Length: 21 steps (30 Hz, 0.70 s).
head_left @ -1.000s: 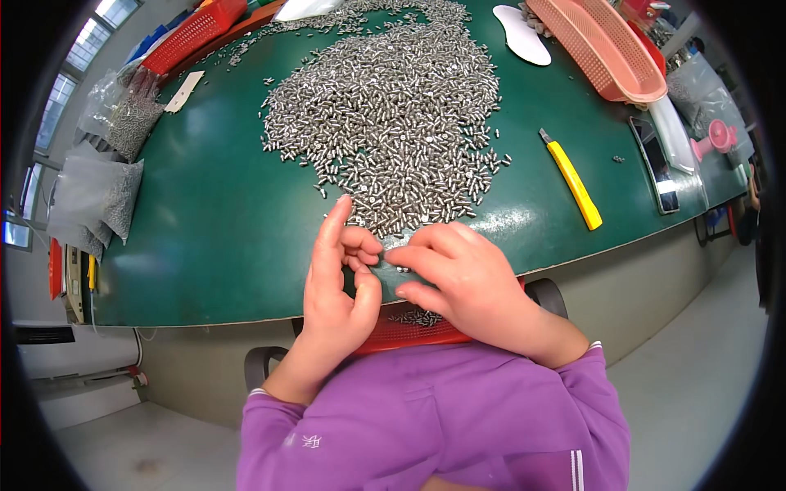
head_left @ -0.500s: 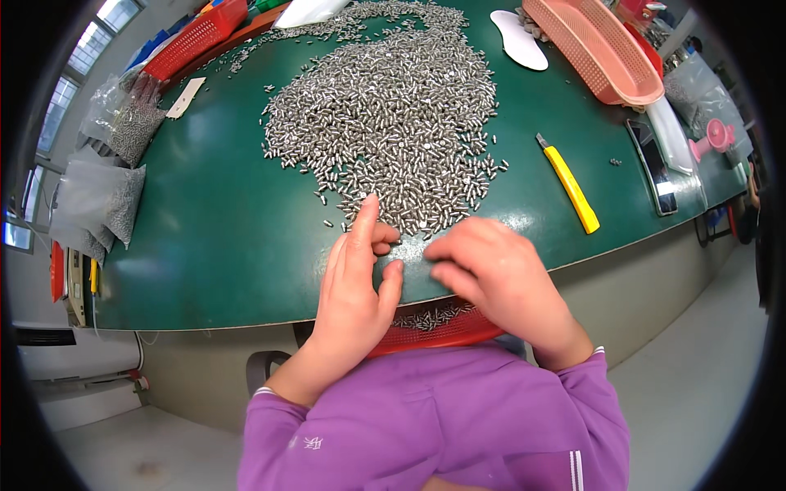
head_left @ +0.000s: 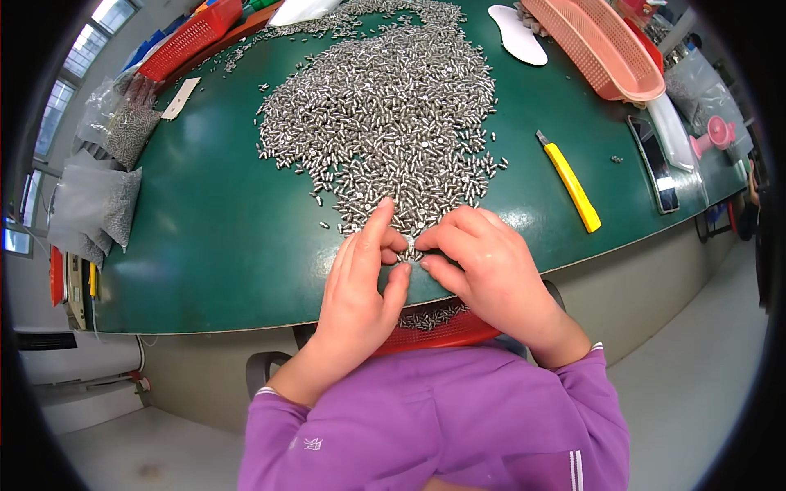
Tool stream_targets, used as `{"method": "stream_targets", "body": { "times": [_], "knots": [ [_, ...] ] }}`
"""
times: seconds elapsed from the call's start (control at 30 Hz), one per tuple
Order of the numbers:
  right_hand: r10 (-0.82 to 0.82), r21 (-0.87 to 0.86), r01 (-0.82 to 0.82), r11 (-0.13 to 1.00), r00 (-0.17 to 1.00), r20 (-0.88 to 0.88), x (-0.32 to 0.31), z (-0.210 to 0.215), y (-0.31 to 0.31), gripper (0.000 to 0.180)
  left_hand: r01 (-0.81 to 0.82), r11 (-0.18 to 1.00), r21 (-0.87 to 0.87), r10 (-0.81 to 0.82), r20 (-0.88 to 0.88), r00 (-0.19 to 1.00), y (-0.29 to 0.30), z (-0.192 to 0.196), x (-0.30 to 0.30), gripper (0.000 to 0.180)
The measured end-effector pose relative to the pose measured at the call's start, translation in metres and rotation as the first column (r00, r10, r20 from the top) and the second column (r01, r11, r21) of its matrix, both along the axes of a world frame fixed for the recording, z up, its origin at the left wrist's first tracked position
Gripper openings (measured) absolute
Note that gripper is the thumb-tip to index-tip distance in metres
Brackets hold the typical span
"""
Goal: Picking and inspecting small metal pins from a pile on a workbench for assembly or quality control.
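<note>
A broad heap of small, bullet-shaped metal pins [head_left: 385, 114] covers the middle of the green table [head_left: 205, 237]. At its near tip, a few metal pins [head_left: 408, 255] lie between my two hands. My left hand [head_left: 359, 278] has its index finger stretched toward the heap, its thumb apart from the curled fingers beside these pins. From the other side my right hand [head_left: 491, 266] comes in, thumb and index fingertip apart and close to the same pins. Below the table edge, a red basket [head_left: 483, 327] with more pins rests in front of my body.
To the right lie a yellow utility knife [head_left: 572, 188] and a phone [head_left: 652, 164]. Farther back are a white sole-shaped pad [head_left: 517, 35] and a pink basket [head_left: 602, 49]. Clear bags of metal pins [head_left: 121, 204] stand along the left edge, with a red basket [head_left: 192, 39] behind.
My right hand has moved left toward my left hand, narrowing the gap. A few pins now show between the fingertips, where bare table was before.
</note>
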State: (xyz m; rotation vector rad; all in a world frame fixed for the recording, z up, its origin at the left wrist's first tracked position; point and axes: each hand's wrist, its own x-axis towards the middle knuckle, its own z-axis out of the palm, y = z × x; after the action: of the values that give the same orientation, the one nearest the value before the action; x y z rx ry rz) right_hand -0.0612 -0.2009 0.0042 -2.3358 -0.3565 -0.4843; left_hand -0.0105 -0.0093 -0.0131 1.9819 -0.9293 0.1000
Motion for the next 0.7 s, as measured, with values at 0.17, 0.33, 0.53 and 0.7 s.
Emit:
{"method": "stream_targets", "body": {
  "times": [0.17, 0.33, 0.53, 0.7],
  "knots": [
    [0.01, -0.013, -0.01, 1.0, 1.0, 0.012, 0.0008, -0.0022, 0.0011, 0.016, -0.025, 1.0, -0.004, 0.025, -0.004, 1.0, -0.0007, -0.0015, -0.0001, 0.077],
    [0.011, -0.032, -0.01, 0.999, 1.0, 0.025, 0.001, -0.0027, 0.0022, 0.014, -0.02, 1.0, -0.001, 0.02, -0.007, 1.0, -0.0011, -0.0004, 0.0004, 0.076],
    [-0.056, -0.074, 0.055, 0.996, 0.998, -0.01, -0.0033, -0.0001, 0.0028, 0.013, -0.024, 1.0, -0.005, 0.024, -0.026, 0.999, -0.0013, -0.0003, 0.0007, 0.075],
    [-0.092, -0.08, 0.092, 0.993, 0.996, -0.005, -0.0012, -0.0025, 0.0014, 0.015, -0.016, 1.0, -0.01, 0.016, -0.016, 1.0, -0.0018, -0.0013, 0.0023, 0.075]
  ]
}}
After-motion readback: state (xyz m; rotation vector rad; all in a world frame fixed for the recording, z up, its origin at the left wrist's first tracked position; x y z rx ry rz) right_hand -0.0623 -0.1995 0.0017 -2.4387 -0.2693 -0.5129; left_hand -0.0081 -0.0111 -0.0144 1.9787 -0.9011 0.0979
